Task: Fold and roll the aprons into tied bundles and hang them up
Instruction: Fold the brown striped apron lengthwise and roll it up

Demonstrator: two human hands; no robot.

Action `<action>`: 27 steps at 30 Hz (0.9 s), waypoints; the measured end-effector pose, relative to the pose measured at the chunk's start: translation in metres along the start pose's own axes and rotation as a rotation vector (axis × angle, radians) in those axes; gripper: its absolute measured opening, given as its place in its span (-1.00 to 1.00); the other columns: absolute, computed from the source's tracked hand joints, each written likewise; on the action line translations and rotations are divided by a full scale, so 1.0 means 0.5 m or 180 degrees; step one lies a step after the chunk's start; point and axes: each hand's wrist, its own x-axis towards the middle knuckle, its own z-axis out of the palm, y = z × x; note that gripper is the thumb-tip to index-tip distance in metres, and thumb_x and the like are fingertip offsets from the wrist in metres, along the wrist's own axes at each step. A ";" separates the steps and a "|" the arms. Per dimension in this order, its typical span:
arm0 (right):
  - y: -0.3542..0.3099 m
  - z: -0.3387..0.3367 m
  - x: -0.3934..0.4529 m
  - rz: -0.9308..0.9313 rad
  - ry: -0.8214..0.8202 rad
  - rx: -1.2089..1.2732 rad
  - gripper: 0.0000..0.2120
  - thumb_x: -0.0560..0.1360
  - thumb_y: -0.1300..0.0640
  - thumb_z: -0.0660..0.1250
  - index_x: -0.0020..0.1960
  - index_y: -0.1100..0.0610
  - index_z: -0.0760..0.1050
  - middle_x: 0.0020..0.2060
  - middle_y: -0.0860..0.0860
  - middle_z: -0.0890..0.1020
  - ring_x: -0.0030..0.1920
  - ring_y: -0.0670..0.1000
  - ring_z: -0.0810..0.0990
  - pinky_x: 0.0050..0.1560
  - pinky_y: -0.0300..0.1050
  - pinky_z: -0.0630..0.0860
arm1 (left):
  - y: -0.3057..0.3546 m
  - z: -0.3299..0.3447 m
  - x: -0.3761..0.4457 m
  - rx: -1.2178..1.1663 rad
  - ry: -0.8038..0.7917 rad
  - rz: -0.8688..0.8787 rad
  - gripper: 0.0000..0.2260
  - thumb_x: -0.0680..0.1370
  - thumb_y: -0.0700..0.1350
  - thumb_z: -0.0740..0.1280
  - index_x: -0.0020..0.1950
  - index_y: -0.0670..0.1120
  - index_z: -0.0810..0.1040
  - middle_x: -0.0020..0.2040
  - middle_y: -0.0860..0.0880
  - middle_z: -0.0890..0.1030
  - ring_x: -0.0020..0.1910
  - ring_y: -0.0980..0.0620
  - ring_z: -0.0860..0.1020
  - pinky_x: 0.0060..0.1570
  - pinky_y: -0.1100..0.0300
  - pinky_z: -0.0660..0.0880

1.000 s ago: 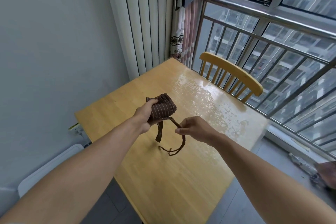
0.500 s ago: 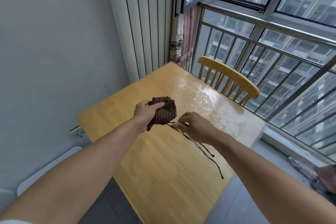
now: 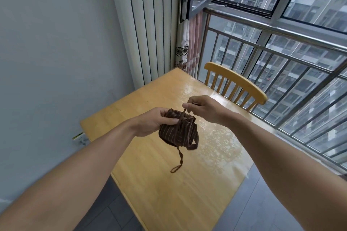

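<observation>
The left hand grips the rolled apron bundle from its left side, fingers curled over the top edge of the fabric. The bundle is brown with thin light stripes and is held in the air above the table, not resting on it. The right hand is positioned just beside and slightly above the bundle, with thumb and forefinger pinching a section of the apron strap where it rises from the top of the roll. The two hands are close together, separated only by the bundle. A strap band passes around the lower right of the roll, and a further length of strap hangs below the bundle, ending in a small loop whose contact with the table surface cannot be determined. A wooden chair stands at the far side of the table, against the window railing. A wall socket is visible at the left table edge.
</observation>
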 end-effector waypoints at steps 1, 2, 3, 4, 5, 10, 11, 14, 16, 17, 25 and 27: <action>0.005 0.010 0.000 0.0045 -0.0024 0.0380 -0.71 0.60 -0.10 0.34 -0.20 0.05 0.56 -0.42 -0.09 0.48 -0.41 -0.12 0.36 -0.37 -0.25 0.28 | 0.004 -0.002 -0.003 -0.0025 -0.0106 0.0050 -0.72 0.64 -0.24 0.31 0.36 -0.19 0.54 0.18 -0.18 0.66 0.22 -0.14 0.62 0.16 0.07 0.58; 0.007 0.019 -0.001 0.0107 -0.0083 0.0741 -0.72 0.58 -0.10 0.35 -0.20 0.06 0.55 -0.41 -0.05 0.49 -0.42 -0.09 0.36 -0.40 -0.24 0.26 | 0.007 -0.005 -0.005 -0.0086 -0.0192 0.0103 -0.68 0.64 -0.26 0.30 0.41 -0.18 0.48 0.20 -0.18 0.65 0.24 -0.14 0.61 0.17 0.05 0.58; 0.010 0.028 -0.002 0.0184 -0.0156 0.1041 -0.72 0.56 -0.12 0.35 -0.20 0.07 0.54 -0.41 -0.02 0.49 -0.43 -0.07 0.34 -0.42 -0.23 0.21 | 0.007 -0.011 -0.005 -0.0226 -0.0267 0.0138 -0.61 0.63 -0.29 0.29 0.46 -0.14 0.42 0.23 -0.18 0.63 0.27 -0.16 0.60 0.18 0.01 0.58; 0.014 0.036 -0.002 0.0275 -0.0192 0.1269 -0.72 0.55 -0.12 0.35 -0.19 0.07 0.53 -0.39 0.01 0.48 -0.44 -0.06 0.32 -0.43 -0.19 0.16 | 0.006 -0.016 -0.005 -0.0429 -0.0332 0.0143 -0.54 0.62 -0.33 0.29 0.51 -0.08 0.37 0.27 -0.19 0.62 0.30 -0.21 0.58 0.19 -0.05 0.59; 0.019 0.043 -0.002 0.0355 -0.0182 0.1454 -0.73 0.57 -0.11 0.35 -0.17 0.07 0.53 -0.37 0.04 0.47 -0.43 -0.04 0.32 -0.42 -0.15 0.14 | 0.004 -0.020 -0.006 -0.0664 -0.0393 0.0148 -0.47 0.62 -0.36 0.28 0.55 -0.01 0.33 0.32 -0.22 0.59 0.33 -0.27 0.56 0.21 -0.10 0.58; 0.064 0.071 0.014 0.0684 -0.0043 0.1934 -0.67 0.59 0.02 0.39 0.13 0.30 0.52 -0.14 0.23 0.51 -0.19 0.21 0.39 -0.25 -0.03 0.33 | -0.009 -0.021 0.002 -0.1145 -0.0589 0.0234 -0.47 0.57 -0.27 0.35 0.54 -0.11 0.40 0.38 -0.28 0.52 0.33 -0.27 0.54 0.27 -0.08 0.57; 0.073 0.072 0.017 0.0699 -0.0020 0.1865 -0.63 0.57 0.03 0.39 0.19 0.31 0.53 -0.08 0.25 0.53 -0.12 0.22 0.41 -0.18 0.06 0.38 | -0.012 -0.017 0.006 -0.1167 -0.0561 0.0231 -0.53 0.58 -0.24 0.34 0.51 -0.17 0.44 0.35 -0.28 0.54 0.31 -0.24 0.55 0.28 -0.05 0.57; 0.081 0.074 0.015 0.0657 0.0278 0.1693 -0.85 0.59 0.14 0.38 0.09 0.15 0.67 0.02 0.24 0.67 0.06 0.23 0.58 0.14 0.28 0.51 | -0.019 -0.010 0.012 -0.1321 -0.0301 0.0208 -0.64 0.61 -0.18 0.32 0.40 -0.26 0.52 0.26 -0.27 0.60 0.22 -0.20 0.60 0.25 -0.02 0.58; 0.075 0.075 0.005 0.0636 0.0740 0.1485 -0.90 0.59 0.13 0.40 0.07 0.03 0.67 0.04 0.06 0.71 0.12 0.07 0.65 0.22 0.14 0.57 | -0.024 -0.009 0.017 -0.1410 -0.0044 0.0208 -0.63 0.62 -0.18 0.31 0.39 -0.30 0.51 0.24 -0.27 0.62 0.20 -0.19 0.62 0.24 -0.01 0.59; 0.070 0.079 -0.004 0.0599 0.1113 0.1397 -0.92 0.59 0.09 0.41 0.06 0.02 0.65 0.01 0.01 0.71 0.08 0.00 0.66 0.17 0.05 0.58 | -0.026 -0.009 0.021 -0.1440 0.0106 0.0210 -0.62 0.62 -0.18 0.31 0.40 -0.31 0.50 0.25 -0.28 0.62 0.22 -0.20 0.62 0.26 -0.03 0.57; 0.069 0.122 -0.067 0.0485 0.0087 0.1660 -0.49 0.54 -0.23 0.26 0.12 0.21 0.61 -0.16 0.08 0.71 -0.02 0.09 0.71 0.19 -0.03 0.55 | -0.032 -0.021 0.036 -0.1960 0.0986 0.0412 -0.72 0.67 -0.22 0.23 0.36 -0.25 0.53 0.26 -0.25 0.63 0.16 -0.14 0.66 0.17 0.05 0.63; 0.081 0.114 -0.068 0.0621 -0.0227 0.1939 -0.56 0.54 -0.16 0.31 0.07 0.22 0.61 -0.28 0.08 0.60 -0.14 0.13 0.63 0.07 -0.03 0.54 | -0.032 -0.029 0.024 -0.1746 0.0600 0.0452 -0.68 0.62 -0.22 0.29 0.37 -0.23 0.53 0.25 -0.21 0.64 0.19 -0.13 0.64 0.18 0.05 0.63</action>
